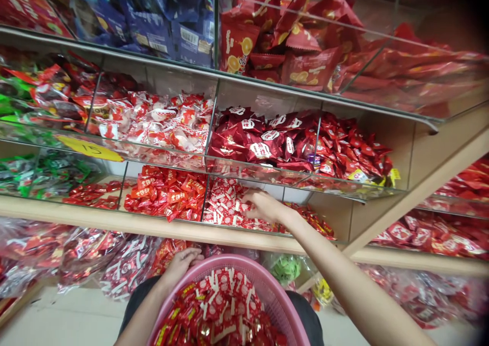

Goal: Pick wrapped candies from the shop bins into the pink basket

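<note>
A pink basket (280,290) full of red, white and yellow wrapped candies (217,310) rests between my knees. My left hand (184,263) lies at the basket's upper left rim, its fingers together against the edge. Up on the lowest shelf, my right hand (263,206) reaches over the glass front into a compartment of small red-and-white candies (225,198). Its fingers are bent down at the candies, and whether any are between them is too small to tell.
Glass dividers split the shelves (244,236) into compartments of red, maroon, blue and green packets. A yellow price tag (90,148) hangs at the left. Bagged candies (130,264) lie below; a slanted wooden panel (420,183) stands right of my right arm.
</note>
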Demonstrator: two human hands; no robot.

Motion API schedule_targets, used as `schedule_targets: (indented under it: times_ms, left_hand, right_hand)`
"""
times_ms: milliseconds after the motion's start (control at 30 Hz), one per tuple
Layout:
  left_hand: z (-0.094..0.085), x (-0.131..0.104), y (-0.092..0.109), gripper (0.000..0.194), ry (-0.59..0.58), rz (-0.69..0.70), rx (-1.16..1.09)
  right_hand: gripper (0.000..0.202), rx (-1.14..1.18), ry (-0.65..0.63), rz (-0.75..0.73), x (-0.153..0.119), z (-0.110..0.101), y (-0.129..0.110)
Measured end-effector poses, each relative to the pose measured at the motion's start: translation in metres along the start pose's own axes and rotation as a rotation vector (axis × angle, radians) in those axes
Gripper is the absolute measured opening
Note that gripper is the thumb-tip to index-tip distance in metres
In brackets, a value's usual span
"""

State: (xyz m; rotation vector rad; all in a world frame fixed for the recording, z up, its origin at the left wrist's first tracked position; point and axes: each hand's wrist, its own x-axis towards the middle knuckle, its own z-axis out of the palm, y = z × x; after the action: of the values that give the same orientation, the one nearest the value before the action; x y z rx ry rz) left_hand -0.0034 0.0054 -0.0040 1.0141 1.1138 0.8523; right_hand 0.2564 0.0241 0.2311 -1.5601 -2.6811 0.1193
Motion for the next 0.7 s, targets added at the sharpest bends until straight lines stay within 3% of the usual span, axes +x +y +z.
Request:
schedule_targets:
  times_ms: [133, 267, 433, 700]
  left_hand:
    - [0.003, -0.002, 0.003, 0.039, 0.004, -0.004, -0.006]
    - [0.000, -0.003, 0.002, 0.035, -0.006, -0.019, -0.020]
    - [-0.002, -0.002, 0.001, 0.034, 0.001, -0.020, -0.016]
    - [-0.003, 0.001, -0.004, 0.042, -0.015, -0.005, -0.013]
  right_hand:
    - [0.024, 0.056, 0.011, -0.076, 0.013, 0.012, -0.013]
    - [0.023, 0.054, -0.096, -0.040, 0.028, 0.021, -0.023]
    - [0.025, -0.026, -0.231, 0.008, 0.038, 0.019, -0.031]
    - [0.019, -0.156, -0.225, 0.048, 0.031, 0.009, -0.038]
